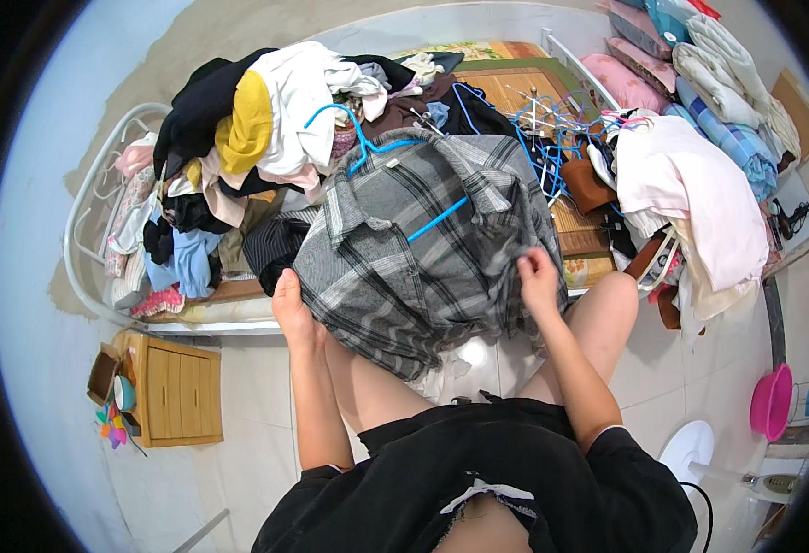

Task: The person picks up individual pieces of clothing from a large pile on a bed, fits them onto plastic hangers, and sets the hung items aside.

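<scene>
A grey plaid collared shirt hangs open-fronted on a blue hanger, its hook pointing up and left. The shirt's lower part drapes between my knees. My left hand is at its left edge, thumb in front and the other fingers hidden behind the cloth. Over the right front panel, my right hand has its fingers curled in against the fabric. Slight blur there hides whether cloth is pinched between them.
A bed with a white metal frame holds a heap of clothes at left and tangled hangers at right. Pale pink clothing hangs over its right side. A wooden cabinet stands lower left; a pink basin is far right.
</scene>
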`<state>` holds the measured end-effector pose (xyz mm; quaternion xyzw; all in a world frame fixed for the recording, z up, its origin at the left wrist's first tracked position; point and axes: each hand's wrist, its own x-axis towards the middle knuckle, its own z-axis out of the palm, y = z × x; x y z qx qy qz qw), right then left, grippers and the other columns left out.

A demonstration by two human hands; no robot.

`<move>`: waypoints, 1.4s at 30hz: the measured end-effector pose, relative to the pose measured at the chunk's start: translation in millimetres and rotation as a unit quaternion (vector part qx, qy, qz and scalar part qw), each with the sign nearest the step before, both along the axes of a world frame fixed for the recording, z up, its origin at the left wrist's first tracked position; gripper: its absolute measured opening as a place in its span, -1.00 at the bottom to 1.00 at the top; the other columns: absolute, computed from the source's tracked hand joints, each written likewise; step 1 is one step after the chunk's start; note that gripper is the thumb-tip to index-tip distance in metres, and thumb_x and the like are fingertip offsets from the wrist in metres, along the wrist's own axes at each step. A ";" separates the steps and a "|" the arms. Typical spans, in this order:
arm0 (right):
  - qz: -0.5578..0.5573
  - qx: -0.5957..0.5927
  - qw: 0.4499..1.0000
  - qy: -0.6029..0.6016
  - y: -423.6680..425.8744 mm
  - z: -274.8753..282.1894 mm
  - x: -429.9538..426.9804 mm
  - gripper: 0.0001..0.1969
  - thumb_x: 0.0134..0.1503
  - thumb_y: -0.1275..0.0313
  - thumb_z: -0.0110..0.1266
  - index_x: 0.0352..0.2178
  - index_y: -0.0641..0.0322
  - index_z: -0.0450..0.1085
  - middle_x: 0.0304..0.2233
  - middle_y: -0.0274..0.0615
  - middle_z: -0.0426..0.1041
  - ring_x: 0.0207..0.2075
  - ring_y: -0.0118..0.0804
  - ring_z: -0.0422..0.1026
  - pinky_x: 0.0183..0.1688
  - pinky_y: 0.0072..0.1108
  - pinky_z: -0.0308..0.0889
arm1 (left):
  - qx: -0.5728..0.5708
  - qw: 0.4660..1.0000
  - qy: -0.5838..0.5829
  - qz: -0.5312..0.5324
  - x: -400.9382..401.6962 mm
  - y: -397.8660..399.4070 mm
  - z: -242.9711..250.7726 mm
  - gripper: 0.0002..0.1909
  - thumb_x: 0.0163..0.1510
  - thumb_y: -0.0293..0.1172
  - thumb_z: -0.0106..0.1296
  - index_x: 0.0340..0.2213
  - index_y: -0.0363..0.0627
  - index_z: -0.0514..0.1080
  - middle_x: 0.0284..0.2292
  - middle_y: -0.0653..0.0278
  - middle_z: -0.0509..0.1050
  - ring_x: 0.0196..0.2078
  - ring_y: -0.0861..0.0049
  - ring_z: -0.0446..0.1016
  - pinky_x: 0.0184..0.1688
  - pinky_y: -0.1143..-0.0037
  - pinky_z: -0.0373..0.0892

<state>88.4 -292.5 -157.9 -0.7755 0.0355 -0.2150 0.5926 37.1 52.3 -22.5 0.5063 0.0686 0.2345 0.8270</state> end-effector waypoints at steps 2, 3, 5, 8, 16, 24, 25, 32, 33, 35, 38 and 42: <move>0.016 0.191 0.981 -0.028 3.5 38.8 -1.5 -0.90 0.08 0.48 -0.06 -0.37 0.28 0.29 -0.49 -0.36 0.31 -0.47 -0.55 0.27 -0.39 -0.70 0.21 | -0.001 1.000 -0.003 0.001 -1.9 0.5 0.2 -0.68 0.16 -0.27 -0.21 -0.31 -0.34 0.36 -0.31 0.18 0.45 -0.31 0.51 0.43 -0.22 0.52 0.34; 0.036 0.264 0.963 -0.046 6.9 59.7 -6.5 -0.92 0.11 0.48 -0.09 -0.37 0.28 0.27 -0.50 -0.42 0.29 -0.48 -0.64 0.23 -0.41 -0.75 0.18 | -0.002 1.000 -0.006 -0.003 -2.2 -0.4 0.8 -0.68 0.16 -0.26 -0.20 -0.29 -0.33 0.36 -0.31 0.19 0.45 -0.30 0.51 0.42 -0.21 0.52 0.33; 0.083 0.246 0.965 -0.046 22.7 84.0 -20.9 -0.93 0.13 0.47 -0.11 -0.40 0.25 0.24 -0.53 -0.46 0.24 -0.49 -0.66 0.21 -0.42 -0.80 0.15 | -0.021 0.999 0.011 0.021 2.1 -18.2 8.2 -0.70 0.15 -0.27 -0.19 -0.30 -0.31 0.37 -0.32 0.21 0.45 -0.30 0.55 0.41 -0.20 0.55 0.32; 0.214 0.220 0.950 0.062 62.7 76.5 -52.0 -0.89 0.12 0.45 -0.10 -0.36 0.26 0.19 -0.47 -0.39 0.24 -0.47 -0.60 0.24 -0.36 -0.73 0.24 | -0.065 0.998 -0.012 0.024 12.6 -39.1 9.9 -0.70 0.17 -0.29 -0.22 -0.33 -0.32 0.38 -0.35 0.20 0.46 -0.33 0.53 0.42 -0.23 0.55 0.34; 0.309 -0.081 0.938 0.139 141.2 16.6 -87.2 0.14 -0.34 0.16 0.33 0.08 0.57 -0.27 0.10 0.32 -0.10 0.12 0.09 0.01 0.06 -0.37 0.07 | -0.069 0.995 -0.069 0.030 37.3 -83.5 24.1 -0.69 0.17 -0.29 -0.21 -0.33 -0.35 0.36 -0.32 0.18 0.45 -0.32 0.51 0.42 -0.21 0.54 0.33; 0.188 0.021 0.964 0.185 126.5 -44.8 -30.6 -0.76 -0.19 0.63 0.06 -0.40 0.28 0.28 -0.47 -0.14 0.41 -0.37 -0.24 0.40 -0.30 -0.51 0.26 | -0.051 0.995 -0.042 0.070 47.2 -66.5 11.0 -0.68 0.16 -0.26 -0.18 -0.39 -0.33 0.38 -0.38 0.25 0.45 -0.37 0.60 0.39 -0.27 0.59 0.31; 0.228 0.051 0.951 0.204 107.7 -31.5 -27.9 -0.74 -0.22 0.65 0.04 -0.39 0.29 0.28 -0.49 -0.15 0.40 -0.39 -0.24 0.41 -0.32 -0.51 0.27 | -0.046 0.995 -0.046 0.074 42.2 -51.4 9.2 -0.67 0.16 -0.26 -0.20 -0.38 -0.34 0.38 -0.37 0.20 0.46 -0.36 0.55 0.41 -0.25 0.56 0.33; 0.141 -0.145 0.979 -0.029 9.1 125.8 12.5 -0.78 -0.23 0.66 -0.03 -0.43 0.25 0.32 -0.49 -0.15 0.38 -0.35 -0.21 0.38 -0.29 -0.51 0.26 | -0.053 0.997 -0.043 0.030 34.6 -42.1 -5.8 -0.69 0.18 -0.28 -0.25 -0.32 -0.32 0.36 -0.32 0.20 0.44 -0.31 0.55 0.40 -0.20 0.56 0.31; 0.094 -0.195 0.972 -0.094 2.1 137.4 22.7 -0.79 -0.22 0.64 -0.03 -0.44 0.25 0.32 -0.49 -0.12 0.38 -0.35 -0.15 0.37 -0.29 -0.47 0.26 | -0.055 0.997 -0.045 0.019 37.9 -52.8 -7.9 -0.69 0.18 -0.28 -0.25 -0.32 -0.31 0.36 -0.31 0.21 0.44 -0.29 0.56 0.39 -0.19 0.57 0.30; -0.016 -0.237 0.962 -0.135 -10.7 134.9 45.0 -0.82 -0.22 0.60 0.01 -0.46 0.27 0.32 -0.48 -0.10 0.39 -0.34 -0.10 0.34 -0.29 -0.43 0.24 | -0.063 0.996 -0.054 -0.007 46.4 -79.3 -15.7 -0.70 0.18 -0.28 -0.25 -0.30 -0.30 0.35 -0.32 0.25 0.43 -0.30 0.60 0.37 -0.18 0.58 0.28; -0.111 -0.348 0.929 -0.052 -33.8 75.6 56.1 -0.62 -0.17 0.51 0.09 -0.23 0.25 0.26 -0.23 -0.05 0.31 -0.12 -0.05 0.24 -0.10 -0.37 0.16 | -0.043 0.999 -0.019 -0.010 56.1 -105.8 -30.7 -0.69 0.19 -0.29 -0.27 -0.30 -0.34 0.34 -0.31 0.23 0.42 -0.29 0.58 0.36 -0.18 0.57 0.27; -0.155 -0.281 0.946 0.050 -40.1 22.6 17.1 -0.20 -0.13 0.23 0.14 0.09 0.29 -0.07 0.08 0.17 0.01 0.12 0.11 -0.03 0.12 -0.22 -0.11 | -0.062 0.998 0.023 0.001 54.1 -98.8 -62.0 -0.61 0.20 -0.24 -0.30 -0.20 -0.39 0.28 -0.22 0.16 0.39 -0.20 0.46 0.37 -0.11 0.50 0.26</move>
